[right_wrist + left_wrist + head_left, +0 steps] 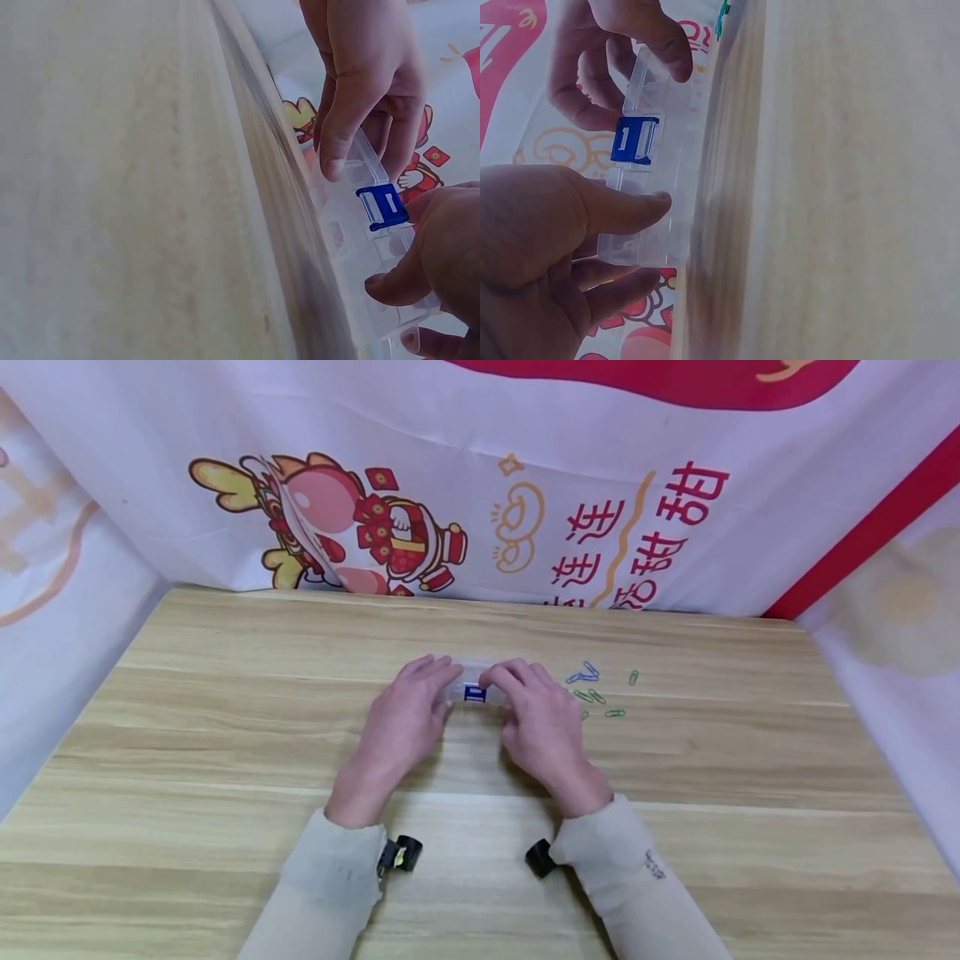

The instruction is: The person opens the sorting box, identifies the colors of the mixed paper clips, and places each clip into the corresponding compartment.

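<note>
Head: blue, green paperclips point(615, 713) scattered beside right hand point(542, 718).

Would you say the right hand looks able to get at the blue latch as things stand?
Probably yes: the right hand holds the box just beside the latch, nothing covers the latch's front, and the left hand sits clear of it.

Seemingly a makeshift indoor booth: printed cloth point(480, 485) hangs around a wood-grain table point(480, 885)
</note>
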`<state>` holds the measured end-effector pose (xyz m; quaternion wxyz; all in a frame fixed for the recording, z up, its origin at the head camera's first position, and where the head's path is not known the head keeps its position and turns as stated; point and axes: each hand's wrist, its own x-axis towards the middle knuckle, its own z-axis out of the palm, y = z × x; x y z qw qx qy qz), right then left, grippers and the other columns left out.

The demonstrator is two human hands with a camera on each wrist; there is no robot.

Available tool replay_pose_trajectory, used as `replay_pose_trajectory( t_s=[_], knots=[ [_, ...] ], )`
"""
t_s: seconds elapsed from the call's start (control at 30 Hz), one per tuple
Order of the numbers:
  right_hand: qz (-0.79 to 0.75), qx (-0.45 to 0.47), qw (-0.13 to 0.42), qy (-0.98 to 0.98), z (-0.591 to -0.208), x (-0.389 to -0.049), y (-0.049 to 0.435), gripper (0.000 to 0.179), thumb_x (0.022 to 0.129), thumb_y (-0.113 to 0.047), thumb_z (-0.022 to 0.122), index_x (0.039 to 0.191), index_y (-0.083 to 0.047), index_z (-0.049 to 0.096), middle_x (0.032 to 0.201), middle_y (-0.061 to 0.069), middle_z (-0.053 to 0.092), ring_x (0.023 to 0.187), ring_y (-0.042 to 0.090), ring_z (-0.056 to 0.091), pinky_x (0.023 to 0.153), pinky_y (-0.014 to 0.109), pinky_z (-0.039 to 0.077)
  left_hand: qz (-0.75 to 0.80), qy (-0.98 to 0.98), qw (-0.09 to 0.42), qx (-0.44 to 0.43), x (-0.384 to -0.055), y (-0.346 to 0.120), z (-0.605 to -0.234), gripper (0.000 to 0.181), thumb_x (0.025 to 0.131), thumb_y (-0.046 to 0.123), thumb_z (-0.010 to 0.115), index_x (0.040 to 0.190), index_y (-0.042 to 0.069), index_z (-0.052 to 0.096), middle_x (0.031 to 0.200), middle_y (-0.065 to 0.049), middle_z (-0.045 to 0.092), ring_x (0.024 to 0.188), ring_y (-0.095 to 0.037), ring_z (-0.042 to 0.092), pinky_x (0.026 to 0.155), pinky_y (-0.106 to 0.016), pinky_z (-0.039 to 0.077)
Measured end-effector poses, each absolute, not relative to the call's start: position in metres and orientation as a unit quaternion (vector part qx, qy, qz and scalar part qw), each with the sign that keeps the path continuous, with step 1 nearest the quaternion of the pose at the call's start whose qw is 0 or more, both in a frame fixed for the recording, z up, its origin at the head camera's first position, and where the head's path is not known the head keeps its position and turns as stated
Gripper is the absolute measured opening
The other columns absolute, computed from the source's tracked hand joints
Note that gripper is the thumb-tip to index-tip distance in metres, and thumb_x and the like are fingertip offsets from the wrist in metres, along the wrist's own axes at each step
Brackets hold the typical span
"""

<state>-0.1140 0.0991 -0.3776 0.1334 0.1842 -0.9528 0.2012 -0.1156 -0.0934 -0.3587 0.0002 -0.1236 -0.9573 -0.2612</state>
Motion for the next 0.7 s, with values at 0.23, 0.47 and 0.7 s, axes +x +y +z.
replay_pose_trajectory(
  t_s=[0.23, 0.47, 0.7],
  knots=[
    [0.205, 0.181, 0.121, -0.954, -0.3757, -0.1124, 0.0981, 0.051, 0.078, 0.015, 0.068, 0.105, -0.028, 0.074, 0.136, -0.005, 0.068, 0.115, 0.023, 0.064, 0.066, 0.035, 0.053, -0.261, -0.957, 0.0, -0.126, -0.1161, -0.0931, -0.3592, 0.052, 0.101, 0.003, 0.07, 0.151, 0.011, 0.062, 0.163, -0.01, 0.054, 0.157, -0.035, 0.044, 0.127, -0.06, 0.042],
    [0.244, 0.179, 0.118, -0.946, -0.3704, -0.1099, 0.0921, 0.029, 0.086, 0.005, 0.073, 0.093, -0.023, 0.068, 0.125, -0.006, 0.072, 0.115, 0.02, 0.067, 0.081, 0.042, 0.062, -0.282, -0.953, 0.004, -0.116, -0.1172, -0.099, -0.3587, 0.054, 0.098, -0.004, 0.07, 0.15, 0.01, 0.063, 0.162, -0.011, 0.055, 0.158, -0.035, 0.044, 0.127, -0.058, 0.042],
    [0.228, 0.158, 0.127, -0.952, -0.3712, -0.1078, 0.0967, 0.035, 0.089, -0.007, 0.083, 0.117, -0.027, 0.075, 0.128, -0.007, 0.073, 0.118, 0.019, 0.069, 0.083, 0.043, 0.063, -0.281, -0.953, -0.018, -0.112, -0.1173, -0.0946, -0.3564, 0.056, 0.098, 0.001, 0.072, 0.151, 0.013, 0.062, 0.164, -0.009, 0.053, 0.159, -0.033, 0.042, 0.129, -0.057, 0.039]
  ],
)
